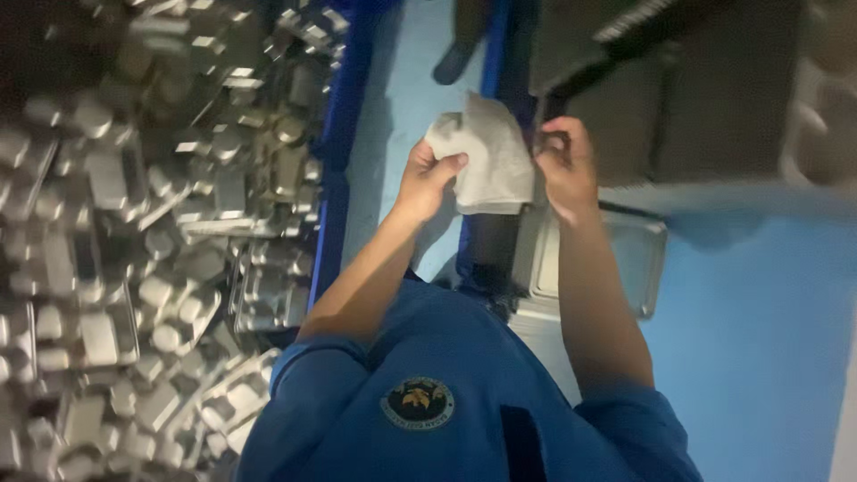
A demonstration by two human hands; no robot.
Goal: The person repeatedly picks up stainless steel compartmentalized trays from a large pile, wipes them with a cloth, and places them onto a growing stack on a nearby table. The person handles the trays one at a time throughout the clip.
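A crumpled grey cloth (486, 156) hangs between both hands, held up in front of the person's chest. The left hand (428, 174) is closed on the cloth's left edge, thumb pressed over the fabric; the right hand (564, 165) is closed on its right edge, fingers pinched at the top corner. Just below the right hand lies a stack of steel compartment trays (625, 259), partly hidden by the forearm. Above and right of that hand stands a dark boxy machine (705, 98), blurred. Well to the left of the left hand, past a blue bin wall (335, 170), a heap of steel meal trays (134, 250) fills the bin. The floor (759, 357) is pale blue.
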